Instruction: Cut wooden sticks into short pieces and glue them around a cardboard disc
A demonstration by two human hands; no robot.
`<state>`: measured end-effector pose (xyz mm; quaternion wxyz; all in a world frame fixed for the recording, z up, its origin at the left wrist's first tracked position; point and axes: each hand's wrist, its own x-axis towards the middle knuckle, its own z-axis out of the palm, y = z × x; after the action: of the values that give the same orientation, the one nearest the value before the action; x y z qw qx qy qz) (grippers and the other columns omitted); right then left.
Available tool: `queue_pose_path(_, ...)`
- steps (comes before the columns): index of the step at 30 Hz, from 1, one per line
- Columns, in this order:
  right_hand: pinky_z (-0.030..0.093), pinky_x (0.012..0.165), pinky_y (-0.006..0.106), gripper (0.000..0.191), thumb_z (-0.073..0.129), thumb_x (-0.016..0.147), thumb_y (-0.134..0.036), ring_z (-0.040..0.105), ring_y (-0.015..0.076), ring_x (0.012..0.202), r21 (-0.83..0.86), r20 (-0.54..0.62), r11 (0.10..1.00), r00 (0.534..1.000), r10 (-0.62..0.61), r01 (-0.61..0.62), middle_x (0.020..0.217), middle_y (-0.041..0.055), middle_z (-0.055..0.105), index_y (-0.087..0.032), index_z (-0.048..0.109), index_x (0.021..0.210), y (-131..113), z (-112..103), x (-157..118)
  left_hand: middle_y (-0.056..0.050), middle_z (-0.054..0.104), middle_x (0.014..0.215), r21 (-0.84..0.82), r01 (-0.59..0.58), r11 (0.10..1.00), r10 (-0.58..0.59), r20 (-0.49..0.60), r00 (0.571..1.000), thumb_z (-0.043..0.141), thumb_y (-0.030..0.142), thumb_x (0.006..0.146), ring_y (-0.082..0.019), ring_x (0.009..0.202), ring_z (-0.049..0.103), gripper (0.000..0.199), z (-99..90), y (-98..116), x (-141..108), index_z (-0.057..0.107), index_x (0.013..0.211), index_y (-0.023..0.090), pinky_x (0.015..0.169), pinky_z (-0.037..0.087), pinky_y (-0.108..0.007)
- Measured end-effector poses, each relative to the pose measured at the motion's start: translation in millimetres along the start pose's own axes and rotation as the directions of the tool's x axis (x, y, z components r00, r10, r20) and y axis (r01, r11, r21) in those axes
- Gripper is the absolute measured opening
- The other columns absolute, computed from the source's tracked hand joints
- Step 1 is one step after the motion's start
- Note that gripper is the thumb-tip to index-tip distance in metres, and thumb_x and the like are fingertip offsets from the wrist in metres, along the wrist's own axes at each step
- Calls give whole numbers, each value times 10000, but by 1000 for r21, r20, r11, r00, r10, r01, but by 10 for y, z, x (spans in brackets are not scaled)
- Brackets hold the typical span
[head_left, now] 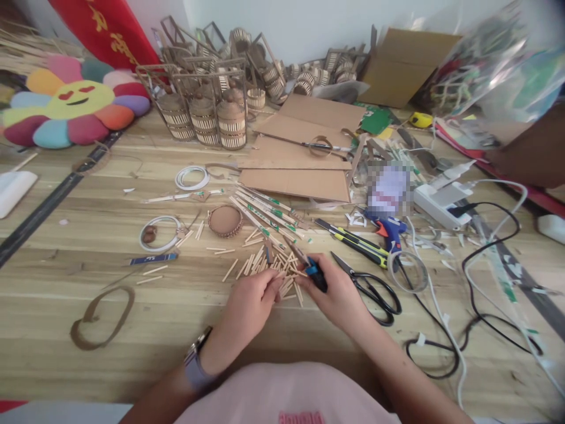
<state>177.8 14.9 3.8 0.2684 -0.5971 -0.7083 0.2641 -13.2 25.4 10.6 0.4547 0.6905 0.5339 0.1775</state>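
Note:
My right hand (pixel 333 288) is closed around a blue-and-black handled cutting tool (pixel 315 274), whose metal end points up and left; its exact kind is unclear. My left hand (pixel 253 300) is in a pinch beside it, with the fingertips together over a pile of short bamboo sticks (pixel 251 265). What those fingertips hold is too small to make out. Longer bamboo strips (pixel 269 215) with green marks fan out behind the pile. A round brown woven-edged base (pixel 225 220) lies to the left of them. Black-handled scissors (pixel 375 294) rest beside my right hand.
Yellow-and-black utility knives (pixel 357 244), a blue glue gun (pixel 391 232), a tape roll (pixel 406 272) and a power strip (pixel 444 203) with trailing cables lie right. Cardboard (pixel 300 182) and small bamboo lanterns (pixel 205 121) stand behind. Left are white rings (pixel 192 178) and a brown strip loop (pixel 126 312).

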Motion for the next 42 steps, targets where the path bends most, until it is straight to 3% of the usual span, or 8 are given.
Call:
queue_pose_path(5,470,685,309,146,544,876,-273,675,251,809,-175,6,980,995,99,-96,894,83,712,-194,551,999,11,-40,288,-82,737,876,348,-138,927,209,-177,962,455,156,947,-232,776,672,206,52,-64,-21,658,913,173,690,465,-314)
queue_pose_path(10,445,727,304,201,558,895,-281,661,268,909,-356,110,931,986,129,-82,964,123,710,-158,550,1054,-119,77,632,-112,727,962,520,-240,820,426,-273,863,458,164,955,-259,858,646,215,64,-123,-20,671,924,152,758,486,-375)
queue_pose_path(15,429,708,312,230,610,870,-320,656,297,923,-392,130,916,981,144,-83,985,158,710,-154,562,1022,-290,221,853,-94,719,844,563,-298,770,539,-325,777,433,178,971,-246,776,625,234,25,-87,-44,662,956,135,703,471,-368)
queue_pose_path(22,414,649,312,156,539,856,-191,665,286,833,-346,130,929,974,183,-129,920,148,715,-164,568,1007,-335,334,1001,-52,713,762,492,-402,772,579,-283,765,435,193,977,-216,690,611,220,64,-71,-72,649,938,162,659,442,-334)
queue_pose_path(26,425,674,301,141,554,835,-210,634,246,828,-242,98,960,981,167,-140,914,97,688,-186,553,974,-285,176,956,-52,709,762,348,-395,850,507,-338,793,396,204,987,-202,710,635,228,47,-70,-90,621,966,170,683,455,-319)
queue_pose_path(31,448,666,284,128,549,825,-335,560,177,709,69,55,991,992,113,-117,767,-3,590,-220,498,852,-169,-130,635,-10,673,681,-142,-195,971,123,-404,907,363,304,998,-156,651,626,255,-58,-35,-79,543,848,204,664,460,-269)
queue_pose_path(35,438,638,279,180,596,794,-376,518,160,670,342,86,933,992,87,-112,734,-24,536,-224,513,843,-101,-174,348,-26,713,759,-495,-129,859,-101,-411,906,434,467,962,-128,552,585,299,-130,-77,4,537,880,198,569,446,-241)
queue_pose_path(42,398,624,269,135,572,810,-346,496,157,657,161,213,984,976,36,-72,718,-27,558,-226,511,811,-123,-84,194,-74,740,995,-770,-293,567,-216,-482,849,660,505,826,-62,544,588,350,-151,-199,158,624,837,157,533,450,-180)
